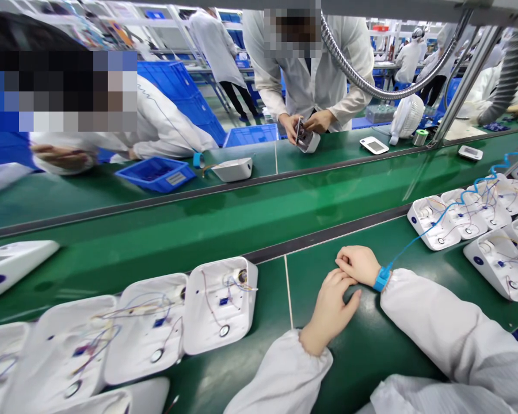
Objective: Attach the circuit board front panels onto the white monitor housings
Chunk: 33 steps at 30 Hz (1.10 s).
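Observation:
My left hand (333, 306) lies on the green bench with its fingers stretched forward and its thumb apart, holding nothing. Its fingertips touch my right hand (359, 264), which rests just beyond it with the fingers loosely curled in. Nothing shows in the right hand's grasp. A blue wrist strap (382, 278) with a coiled cord circles my right wrist. Nearest to my left hand is an open white plastic housing (205, 307) with thin wires, a small blue connector and a round black-and-silver part inside. Another white housing (434, 221) stands to the right of my right hand.
More wired housings (144, 328) line the bench at left and right. Beyond a dark rail runs a green conveyor belt (259, 213) carrying a white shell (15, 264). Across it, a co-worker (308, 80) handles a white housing. A blue bin (157, 172) and a fan (408, 118) stand there.

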Tool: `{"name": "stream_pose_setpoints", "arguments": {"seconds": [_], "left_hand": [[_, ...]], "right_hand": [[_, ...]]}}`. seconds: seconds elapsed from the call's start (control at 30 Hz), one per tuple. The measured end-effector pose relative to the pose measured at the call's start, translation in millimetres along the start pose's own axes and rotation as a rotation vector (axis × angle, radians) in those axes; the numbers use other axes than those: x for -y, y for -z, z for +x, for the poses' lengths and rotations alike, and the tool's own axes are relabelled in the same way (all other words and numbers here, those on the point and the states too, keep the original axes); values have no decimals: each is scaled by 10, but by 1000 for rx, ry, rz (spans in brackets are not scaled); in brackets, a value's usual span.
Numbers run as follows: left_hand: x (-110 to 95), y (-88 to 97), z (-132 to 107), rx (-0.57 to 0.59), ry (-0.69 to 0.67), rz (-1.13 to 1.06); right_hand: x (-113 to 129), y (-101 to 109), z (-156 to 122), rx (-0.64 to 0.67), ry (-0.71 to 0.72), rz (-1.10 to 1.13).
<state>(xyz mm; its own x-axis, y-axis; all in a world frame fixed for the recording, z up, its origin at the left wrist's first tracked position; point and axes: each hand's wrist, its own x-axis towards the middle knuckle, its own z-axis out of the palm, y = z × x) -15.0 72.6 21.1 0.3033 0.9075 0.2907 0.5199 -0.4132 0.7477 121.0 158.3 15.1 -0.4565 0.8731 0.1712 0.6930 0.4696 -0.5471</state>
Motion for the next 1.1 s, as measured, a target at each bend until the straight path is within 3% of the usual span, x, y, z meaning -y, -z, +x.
{"name": "stream_pose_setpoints", "arguments": {"seconds": [1.1], "left_hand": [[24, -14, -10, 3, -9, 5]], "right_hand": [[9, 8, -1, -9, 4, 12]]}}
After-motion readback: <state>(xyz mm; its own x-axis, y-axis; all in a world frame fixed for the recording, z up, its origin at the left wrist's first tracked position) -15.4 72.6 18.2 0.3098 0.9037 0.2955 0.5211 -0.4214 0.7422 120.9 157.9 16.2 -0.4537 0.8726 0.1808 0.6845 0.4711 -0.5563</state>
